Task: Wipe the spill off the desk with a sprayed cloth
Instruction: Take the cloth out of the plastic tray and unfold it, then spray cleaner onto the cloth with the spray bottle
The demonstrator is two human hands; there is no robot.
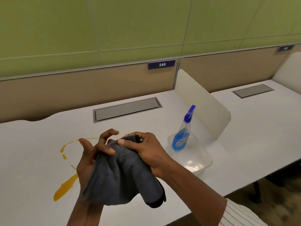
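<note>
Left hand (88, 162) cups the grey cloth (120, 175) from below, fingers partly curled into the fabric; right hand (146, 150) pinches the cloth's top edge, closed on it. Both hold it above the desk (32, 144) near its front edge. Yellow spill (65, 188) sits left of the hands, unwiped. Best to bunch the cloth into a flat pad (sprayed side down, presumably) before pressing on the spill. Right: clear tub (195, 162) near the divider (203, 101), holding only an upright spray bottle (181, 137) with blue liquid.
</note>
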